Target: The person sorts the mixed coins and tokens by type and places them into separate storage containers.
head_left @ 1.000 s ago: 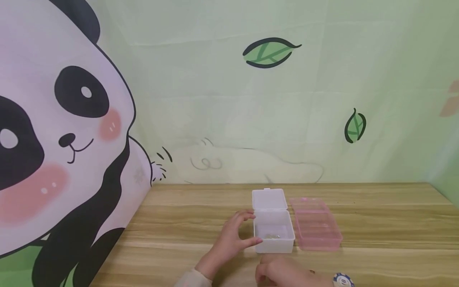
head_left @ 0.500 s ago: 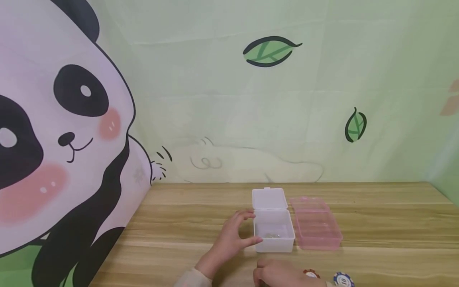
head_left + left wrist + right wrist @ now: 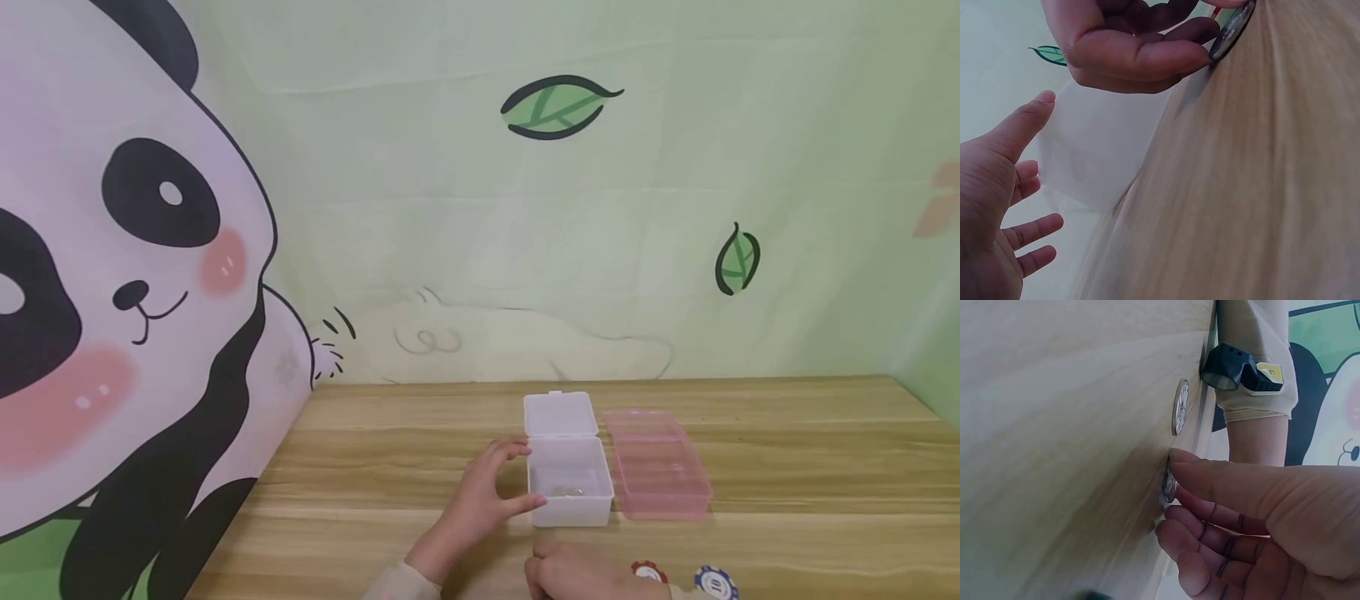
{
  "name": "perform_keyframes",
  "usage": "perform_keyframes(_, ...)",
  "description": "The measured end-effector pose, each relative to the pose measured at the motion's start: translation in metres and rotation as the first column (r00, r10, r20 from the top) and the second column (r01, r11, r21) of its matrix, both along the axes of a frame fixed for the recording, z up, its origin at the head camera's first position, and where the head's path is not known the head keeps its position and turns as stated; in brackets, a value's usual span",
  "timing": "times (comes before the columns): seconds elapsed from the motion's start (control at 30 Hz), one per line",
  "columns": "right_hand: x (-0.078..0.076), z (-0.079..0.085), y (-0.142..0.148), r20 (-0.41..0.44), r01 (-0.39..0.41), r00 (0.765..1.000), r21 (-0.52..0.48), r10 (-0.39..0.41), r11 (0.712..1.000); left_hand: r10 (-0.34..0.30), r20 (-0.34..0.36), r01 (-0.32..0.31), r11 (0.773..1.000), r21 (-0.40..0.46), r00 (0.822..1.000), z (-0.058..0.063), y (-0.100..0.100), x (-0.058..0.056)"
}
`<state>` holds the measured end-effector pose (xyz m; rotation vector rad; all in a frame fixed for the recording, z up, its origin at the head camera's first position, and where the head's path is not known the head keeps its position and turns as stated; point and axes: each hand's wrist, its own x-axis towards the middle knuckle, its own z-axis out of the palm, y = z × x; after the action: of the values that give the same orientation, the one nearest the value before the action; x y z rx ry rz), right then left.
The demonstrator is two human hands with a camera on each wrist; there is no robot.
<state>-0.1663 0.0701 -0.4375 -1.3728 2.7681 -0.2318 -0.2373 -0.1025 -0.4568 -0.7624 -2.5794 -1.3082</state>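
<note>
A white plastic box stands with its lid tipped back, a few small shiny pieces on its floor. My left hand is spread along the box's left side, thumb at the near corner and fingertips at the far part of the rim. In the left wrist view its fingers are straight and apart. Near the front of the table, my right hand pinches a silver coin between thumb and fingers, the coin on edge close to the wood. A second coin lies beside it in the right wrist view.
A translucent pink box, its lid back, stands just right of the white one. At the front right lie a red-edged poker chip and a blue-edged poker chip. A panda-printed cloth hangs behind the wooden table.
My right hand has shifted slightly left, uncovering the red-edged poker chip. My left hand stays at the white box. The head view has turned a little.
</note>
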Motion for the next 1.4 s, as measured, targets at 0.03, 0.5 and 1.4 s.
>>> perform_keyframes(0.03, 0.000, 0.000, 0.000, -0.002, -0.001, 1.000, 0.000, 0.001, 1.000, 0.001, 0.000, -0.001, 1.000, 0.001, 1.000, 0.000, 0.000, 0.000)
perform_keyframes(0.5, -0.001, -0.001, 0.002, 0.028, -0.005, 1.000, -0.038, 0.006, 0.999, 0.003, -0.001, -0.003, 1.000, -0.005, 1.000, -0.001, 0.000, 0.000)
perform_keyframes(1.4, -0.007, 0.011, 0.010, 0.188, -0.080, 0.975, -0.215, 0.121, 0.973, -0.013, -0.016, 0.013, 1.000, 0.015, 1.000, -0.001, 0.000, -0.001)
